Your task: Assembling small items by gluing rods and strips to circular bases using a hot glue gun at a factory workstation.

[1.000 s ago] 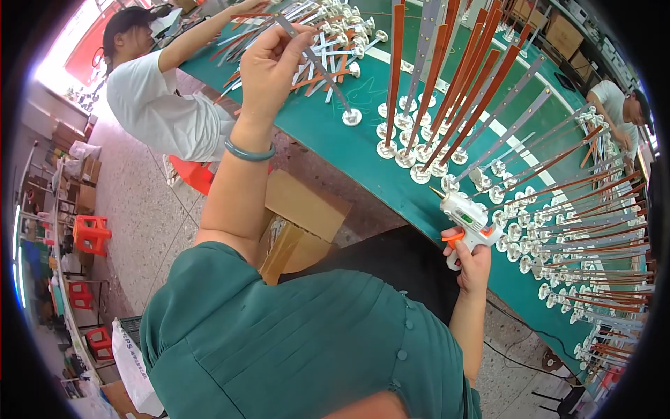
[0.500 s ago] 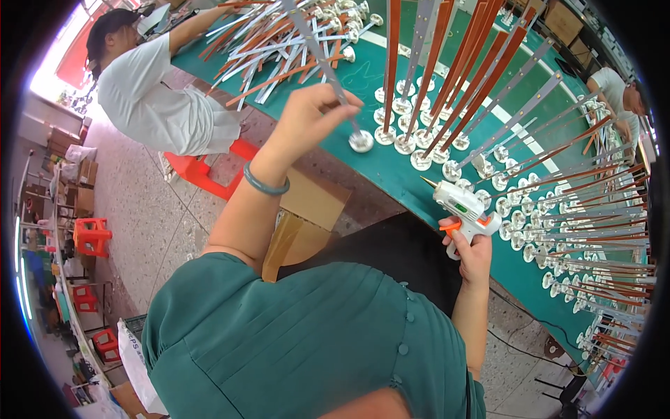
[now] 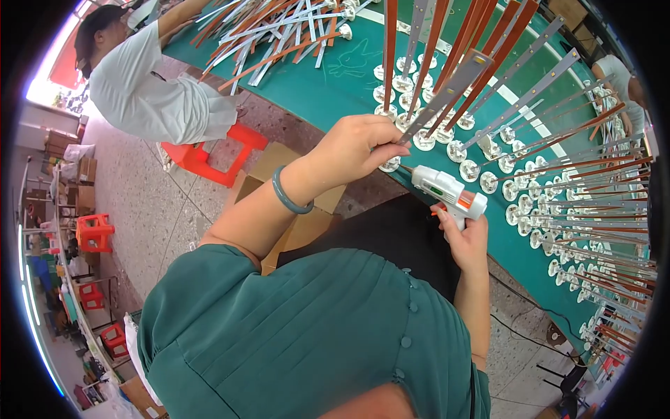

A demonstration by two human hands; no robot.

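My left hand (image 3: 359, 148) pinches a grey metal strip (image 3: 447, 96) dotted with small yellowish squares, close to its lower end. The strip leans up to the right. A round white base (image 3: 391, 165) shows just below my fingertips, at the strip's foot and partly hidden by the hand. My right hand (image 3: 467, 241) is wrapped round the handle of a white glue gun (image 3: 440, 186) with orange parts. Its nozzle points left, close to that base. Beside my hands, several similar strips stand upright in round white bases (image 3: 423, 140).
A green table (image 3: 328, 87) runs from upper left to lower right. Loose strips (image 3: 279, 35) lie piled at its far left, near a person in a white shirt (image 3: 153, 91). A red stool (image 3: 209, 157) and an open cardboard box (image 3: 307, 227) stand beside the table. Black cables hang at the right.
My left hand has moved right with the strip and its base, and the strip now leans right. The glue gun has shifted slightly left and up, its nozzle now close to the base.
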